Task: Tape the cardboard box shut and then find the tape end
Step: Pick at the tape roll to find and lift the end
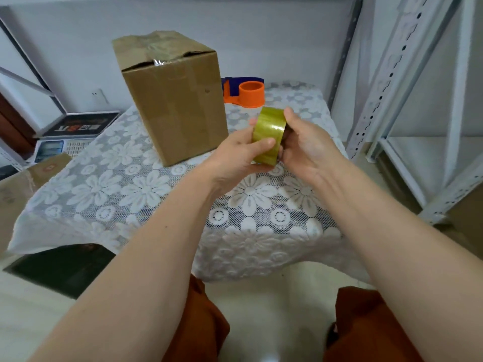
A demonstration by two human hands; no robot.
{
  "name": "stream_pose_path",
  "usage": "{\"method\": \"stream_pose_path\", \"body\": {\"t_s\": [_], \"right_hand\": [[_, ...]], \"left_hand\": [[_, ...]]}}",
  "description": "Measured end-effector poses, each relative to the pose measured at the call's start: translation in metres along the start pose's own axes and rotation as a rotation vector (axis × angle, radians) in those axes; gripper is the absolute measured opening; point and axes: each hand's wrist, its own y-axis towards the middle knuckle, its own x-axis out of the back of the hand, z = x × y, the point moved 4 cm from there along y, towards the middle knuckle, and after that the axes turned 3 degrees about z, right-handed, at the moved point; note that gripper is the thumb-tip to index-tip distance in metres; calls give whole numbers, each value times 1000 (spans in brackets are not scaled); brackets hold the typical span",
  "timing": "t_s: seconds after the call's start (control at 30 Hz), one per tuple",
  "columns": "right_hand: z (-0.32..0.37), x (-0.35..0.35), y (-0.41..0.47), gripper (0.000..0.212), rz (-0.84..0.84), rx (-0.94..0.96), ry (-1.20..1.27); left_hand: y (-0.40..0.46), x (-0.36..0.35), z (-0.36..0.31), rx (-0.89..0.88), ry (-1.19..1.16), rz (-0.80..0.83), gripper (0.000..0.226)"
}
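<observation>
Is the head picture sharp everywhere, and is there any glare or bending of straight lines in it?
Head view: soft, even light with only faint shadows; a bright glare stripe lies on the tape roll held by the left hand and right hand; the cardboard box looks slightly blurred; the metal shelf posts lean, a wide-angle distortion; the edges are softer still.

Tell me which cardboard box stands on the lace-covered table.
The tall taped cardboard box beside the orange dispenser; the other box sits off the table's left edge.
</observation>
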Motion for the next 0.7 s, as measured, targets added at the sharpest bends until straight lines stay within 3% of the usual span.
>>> {"method": "stream_pose_path", "body": {"t_s": [0.47,0.7], "right_hand": [[-8,-16,1,41,-45,56,-29],[-11,-22,2,40,-49,89,-17]], "left_hand": [[-7,13,3,19,-114,-66,30],[-4,13,5,23,-114,-123,24]]}}
